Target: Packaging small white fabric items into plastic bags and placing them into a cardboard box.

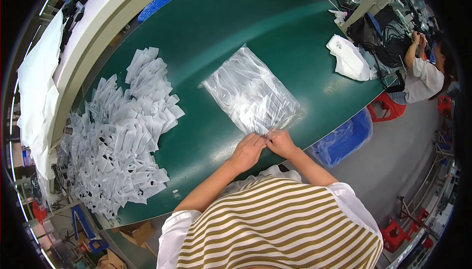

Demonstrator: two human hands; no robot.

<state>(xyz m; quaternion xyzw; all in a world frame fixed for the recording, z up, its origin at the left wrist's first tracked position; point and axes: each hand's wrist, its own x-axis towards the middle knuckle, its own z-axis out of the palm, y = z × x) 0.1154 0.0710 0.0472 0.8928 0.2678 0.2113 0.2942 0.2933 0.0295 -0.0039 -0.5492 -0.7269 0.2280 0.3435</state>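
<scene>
A large clear plastic bag (253,89) lies flat on the green table, filled with several small white packets that show through the film. Its near edge is gathered between my two hands. My left hand (248,151) has its fingers closed on that edge, and my right hand (281,143) pinches it just beside, the fingertips of both almost touching. The exact grip of the fingertips is too small to make out. To the left spreads a big heap of small white packets (128,141), some with dark spots.
The green table (206,23) has its near edge at my waist. A blue bin (344,139) lined with clear plastic stands off its right edge, near a red stool (386,108). White bags (349,57) lie at the far right. Another person (425,77) sits beyond.
</scene>
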